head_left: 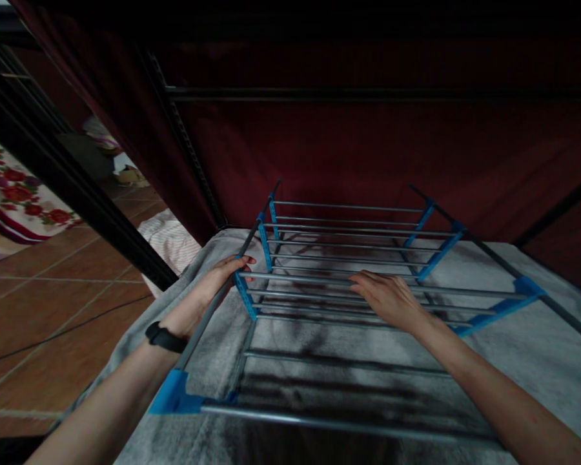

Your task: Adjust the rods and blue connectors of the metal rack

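Observation:
A rack of grey metal tubes with blue plastic connectors [479,321] lies across the grey cloth in front of me. My left hand [230,271] is closed round the rack's left side pole, at a blue connector where a crossbar joins. A black band [165,337] circles that wrist. Over the middle of the same crossbar [310,278], my right hand [390,298] rests with its fingers bent together around the tube; the fingertips are partly hidden. Several thinner crossbars run behind and below it. Nearest me, a thick tube [290,416] ends in a blue corner piece [177,392].
Grey fleecy cloth [503,368] spreads under the rack. Dark red fabric [368,155] hangs behind on a black frame [319,95]. To the left are a tiled floor [101,284], a striped cloth [172,242] and a flowered cloth [19,194].

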Available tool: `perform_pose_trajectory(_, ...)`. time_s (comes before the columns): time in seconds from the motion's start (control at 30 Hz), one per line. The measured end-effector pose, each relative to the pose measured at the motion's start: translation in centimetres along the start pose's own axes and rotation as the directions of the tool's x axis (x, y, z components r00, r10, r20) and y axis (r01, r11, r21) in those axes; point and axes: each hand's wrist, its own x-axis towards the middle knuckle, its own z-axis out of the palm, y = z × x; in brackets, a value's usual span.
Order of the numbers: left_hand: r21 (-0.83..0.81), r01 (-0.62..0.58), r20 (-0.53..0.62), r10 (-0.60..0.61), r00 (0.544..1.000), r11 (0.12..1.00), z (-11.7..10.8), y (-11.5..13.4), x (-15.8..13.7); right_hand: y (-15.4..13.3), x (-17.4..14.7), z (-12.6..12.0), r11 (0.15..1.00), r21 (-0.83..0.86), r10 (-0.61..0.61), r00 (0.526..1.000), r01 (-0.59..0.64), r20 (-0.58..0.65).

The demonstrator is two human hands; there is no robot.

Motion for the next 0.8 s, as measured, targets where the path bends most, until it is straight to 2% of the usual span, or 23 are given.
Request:
perform_pose_trajectory(0.2,-0.020,0.041,0.019,-0.041,0.999,0.999,-0.17,-0.13,0.02,0.01,0.00,0.40,1.000,0.004,-0.012,0.999,0.012,-0.037)
perform_pose_trajectory(0.33,0.021,0.019,0.057,-0.020,0.998,1.000,-0.50,-0.31,0.50,0.10,-0.05,0.61,1.000,0.024,-0.005,0.998,0.006,-0.062)
perform_pose_trajectory(0.8,0.033,0.022,0.038,-0.023,0.999,0.999,-0.41,-0.21,0.41,0.21,-0.15,0.85,0.998,0.054,-0.020,0.994,0.026,-0.110)
